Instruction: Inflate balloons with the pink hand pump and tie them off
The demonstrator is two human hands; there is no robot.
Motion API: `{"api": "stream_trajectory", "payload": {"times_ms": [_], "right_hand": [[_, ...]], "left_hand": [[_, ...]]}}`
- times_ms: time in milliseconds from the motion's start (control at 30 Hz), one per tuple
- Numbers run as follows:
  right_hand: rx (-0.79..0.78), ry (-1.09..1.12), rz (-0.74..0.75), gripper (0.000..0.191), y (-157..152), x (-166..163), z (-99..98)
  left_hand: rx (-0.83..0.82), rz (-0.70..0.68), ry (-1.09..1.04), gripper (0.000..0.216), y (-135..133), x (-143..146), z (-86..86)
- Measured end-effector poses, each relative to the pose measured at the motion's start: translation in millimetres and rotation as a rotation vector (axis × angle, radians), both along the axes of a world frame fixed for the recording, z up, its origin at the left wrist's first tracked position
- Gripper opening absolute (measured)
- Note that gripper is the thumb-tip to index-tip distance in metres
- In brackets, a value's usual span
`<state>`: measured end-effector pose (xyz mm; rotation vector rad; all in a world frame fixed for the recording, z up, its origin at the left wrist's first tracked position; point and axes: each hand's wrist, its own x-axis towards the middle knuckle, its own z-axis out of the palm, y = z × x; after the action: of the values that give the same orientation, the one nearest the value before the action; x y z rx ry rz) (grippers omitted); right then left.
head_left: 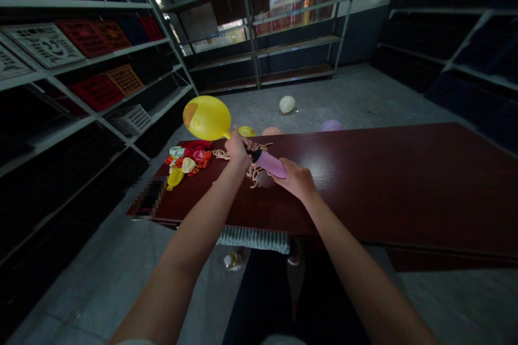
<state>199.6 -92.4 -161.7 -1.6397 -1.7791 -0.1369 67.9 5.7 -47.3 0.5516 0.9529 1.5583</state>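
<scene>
A partly inflated yellow balloon (208, 118) extends to the left from my left hand (238, 148), whose fingers are closed round its neck at the black end of a hand pump. The pink body of the balloon pump (270, 164) runs between my two hands, over the table. My right hand (297, 178) grips its near end. Beneath the pump lie several beige, curly strips (254, 175), partly hidden by my left hand. A pile of uninflated balloons (190, 160) in red, yellow, orange and pale colours rests at the table's left. My fingers hide the balloon's mouth.
The dark red table (364, 183) stretches to the right. A pixelated flat object (149, 199) lies at its left corner. Inflated balloons, one white (287, 104) and one purple (331, 125), are on the floor beyond. Metal shelves with crates (97, 91) stand left.
</scene>
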Motion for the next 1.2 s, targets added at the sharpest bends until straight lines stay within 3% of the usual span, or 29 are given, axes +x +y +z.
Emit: {"api": "stream_trajectory", "payload": {"times_ms": [167, 267, 433, 533, 700, 833, 933, 1100, 1200], "right_hand": [[-0.030, -0.136, 0.040, 0.035, -2.9, -7.6, 1.8], [-0.037, -0.160, 0.048, 0.036, -5.3, -7.9, 3.8], [-0.052, -0.167, 0.036, 0.034, -5.3, -8.2, 6.9], [-0.054, -0.141, 0.007, 0.031, -3.9, -7.9, 6.1], [-0.007, -0.078, -0.105, 0.031, -5.3, 0.4, -0.1], [-0.022, -0.047, -0.193, 0.034, -7.5, 7.6, -3.1], [-0.033, -0.023, -0.197, 0.034, -6.4, 9.7, -2.7], [-0.049, -0.009, -0.257, 0.033, 0.8, 12.6, -1.2], [-0.058, -0.011, -0.323, 0.034, 5.8, 13.7, -0.4]], "left_hand": [[-0.017, 0.018, -0.140, 0.052, 1.0, -45.8, -11.6], [-0.018, 0.051, -0.186, 0.047, 7.3, -74.6, -9.4], [0.046, 0.074, -0.198, 0.046, 27.0, -119.3, 12.8], [0.102, 0.081, -0.183, 0.049, 33.3, -124.8, 29.6], [0.276, 0.157, -0.166, 0.058, 29.5, -86.0, 52.0], [0.336, 0.136, -0.132, 0.058, 21.0, -44.5, 58.8], [0.301, 0.080, -0.105, 0.058, 12.8, -15.7, 47.4], [0.273, -0.009, -0.035, 0.059, 0.6, 29.5, 6.8], [0.273, -0.005, -0.025, 0.062, -1.6, 43.4, -6.2]]}}
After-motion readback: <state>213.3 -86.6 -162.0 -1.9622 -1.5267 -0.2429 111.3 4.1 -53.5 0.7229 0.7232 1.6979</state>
